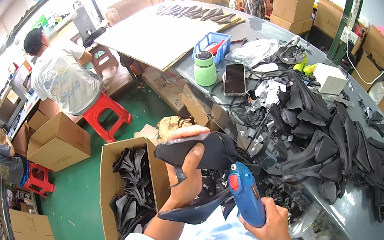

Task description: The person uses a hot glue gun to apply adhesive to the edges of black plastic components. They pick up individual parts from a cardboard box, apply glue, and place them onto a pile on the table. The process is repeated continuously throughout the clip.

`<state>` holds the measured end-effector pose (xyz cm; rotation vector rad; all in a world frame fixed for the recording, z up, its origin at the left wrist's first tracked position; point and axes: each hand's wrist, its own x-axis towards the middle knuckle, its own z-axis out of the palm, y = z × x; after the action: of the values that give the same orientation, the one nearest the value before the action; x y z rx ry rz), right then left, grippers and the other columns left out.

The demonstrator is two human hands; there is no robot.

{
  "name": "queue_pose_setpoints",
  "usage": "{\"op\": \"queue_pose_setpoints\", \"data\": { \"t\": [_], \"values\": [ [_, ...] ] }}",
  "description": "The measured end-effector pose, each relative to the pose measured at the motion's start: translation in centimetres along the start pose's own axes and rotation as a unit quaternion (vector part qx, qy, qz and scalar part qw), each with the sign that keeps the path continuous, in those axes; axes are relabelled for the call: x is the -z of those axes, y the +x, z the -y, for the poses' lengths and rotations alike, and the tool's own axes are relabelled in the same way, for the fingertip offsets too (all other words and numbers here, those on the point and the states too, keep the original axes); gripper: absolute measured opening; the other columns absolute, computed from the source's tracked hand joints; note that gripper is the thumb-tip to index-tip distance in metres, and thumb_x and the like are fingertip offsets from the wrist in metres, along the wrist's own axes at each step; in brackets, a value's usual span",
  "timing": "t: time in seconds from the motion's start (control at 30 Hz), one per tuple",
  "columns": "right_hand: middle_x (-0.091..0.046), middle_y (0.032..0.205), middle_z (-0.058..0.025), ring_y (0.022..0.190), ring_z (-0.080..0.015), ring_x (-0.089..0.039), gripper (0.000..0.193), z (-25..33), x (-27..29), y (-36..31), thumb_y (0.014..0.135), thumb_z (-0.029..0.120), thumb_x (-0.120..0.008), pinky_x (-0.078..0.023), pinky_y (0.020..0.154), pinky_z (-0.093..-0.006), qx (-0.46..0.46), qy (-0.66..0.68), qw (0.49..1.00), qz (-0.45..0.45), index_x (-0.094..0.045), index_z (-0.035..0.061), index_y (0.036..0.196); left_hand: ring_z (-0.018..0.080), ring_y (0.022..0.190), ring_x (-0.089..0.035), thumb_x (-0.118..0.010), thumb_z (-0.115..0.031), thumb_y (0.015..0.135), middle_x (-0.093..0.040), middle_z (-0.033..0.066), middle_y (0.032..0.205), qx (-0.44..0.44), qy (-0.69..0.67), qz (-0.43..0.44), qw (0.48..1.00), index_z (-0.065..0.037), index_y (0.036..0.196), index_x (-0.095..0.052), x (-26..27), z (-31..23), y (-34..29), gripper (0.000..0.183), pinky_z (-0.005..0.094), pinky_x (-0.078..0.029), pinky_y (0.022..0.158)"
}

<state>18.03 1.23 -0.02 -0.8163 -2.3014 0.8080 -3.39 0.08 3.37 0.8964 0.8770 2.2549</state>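
Note:
My left hand [187,180] grips a curved black padded piece [214,147], its thumb pressed on the near face and fingers behind. A second black flap [197,212] hangs below that wrist; whether it joins the held piece I cannot tell. In my right hand [272,225] is a blue hand-held power tool [248,199] with a red button, pointing up. Its head is close to the lower right end of the held piece; whether they touch is unclear. Beneath my hands lie many small black scraps, partly hidden.
Left of me stands a cardboard box [106,204] of black pieces. The grey table [337,197] on the right bears a heap of black pieces [316,145], a phone [235,79], a green bottle [204,69] and a blue basket [213,46]. Other people sit or stand farther off.

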Motion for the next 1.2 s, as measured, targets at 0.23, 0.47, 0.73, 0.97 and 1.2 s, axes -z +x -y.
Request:
{"op": "queue_pose_setpoints", "data": {
  "t": [0.23,0.47,0.73,0.97,1.2],
  "values": [
    [-0.059,0.062,-0.0125,0.053,-0.0255,-0.062,0.048,0.7,-0.1,0.0,0.063,0.023,-0.079,-0.048,0.051,-0.0332,-0.027,0.048,0.998,-0.007,-0.048,-0.0010,0.090,0.0241,0.104,-0.051,-0.049,0.007,0.077,-0.053,0.0190,0.110,-0.007,-0.023,0.011,1.000,-0.007,0.105,-0.041,-0.8,0.4,-1.3,0.032,0.0377,-0.038,0.095],
    [-0.058,0.060,-0.0119,0.052,-0.0256,-0.061,0.047,0.7,-0.2,0.0,0.063,0.022,-0.079,-0.048,0.050,-0.0330,-0.030,0.067,0.997,-0.020,-0.048,-0.0024,0.090,0.0243,0.106,-0.051,-0.046,0.009,0.079,-0.052,0.0187,0.111,-0.012,-0.031,0.015,0.999,-0.005,0.106,-0.039,-1.4,0.6,-2.2,0.031,0.0389,-0.037,0.096],
    [-0.058,0.063,-0.0122,0.053,-0.0268,-0.059,0.045,0.9,0.1,0.3,0.060,0.015,-0.078,-0.046,0.051,-0.0347,0.008,-0.001,0.999,-0.045,-0.049,-0.0007,0.091,0.0223,0.108,-0.051,-0.045,0.008,0.081,-0.054,0.0164,0.111,0.041,-0.003,0.008,0.999,-0.001,0.107,-0.041,-1.9,-0.1,-2.7,0.028,0.0359,-0.037,0.097],
    [-0.055,0.061,-0.0104,0.050,-0.0275,-0.053,0.047,0.6,0.2,0.1,0.058,0.015,-0.077,-0.041,0.051,-0.0362,0.051,-0.099,0.991,-0.069,-0.050,-0.0007,0.093,0.0198,0.106,-0.052,-0.048,0.006,0.081,-0.055,0.0125,0.108,0.129,0.013,0.015,0.991,0.000,0.109,-0.043,-2.1,-1.5,-2.2,0.029,0.0340,-0.037,0.097],
    [-0.055,0.063,-0.0104,0.049,-0.0273,-0.053,0.049,0.2,0.3,-0.3,0.058,0.014,-0.077,-0.042,0.051,-0.0350,0.062,-0.111,0.990,-0.064,-0.050,-0.0017,0.095,0.0128,0.097,-0.051,-0.051,0.000,0.079,-0.055,0.0068,0.101,0.205,0.131,0.119,0.963,-0.003,0.108,-0.045,-1.3,-2.2,-0.9,0.030,0.0271,-0.041,0.087]
  ]
}}
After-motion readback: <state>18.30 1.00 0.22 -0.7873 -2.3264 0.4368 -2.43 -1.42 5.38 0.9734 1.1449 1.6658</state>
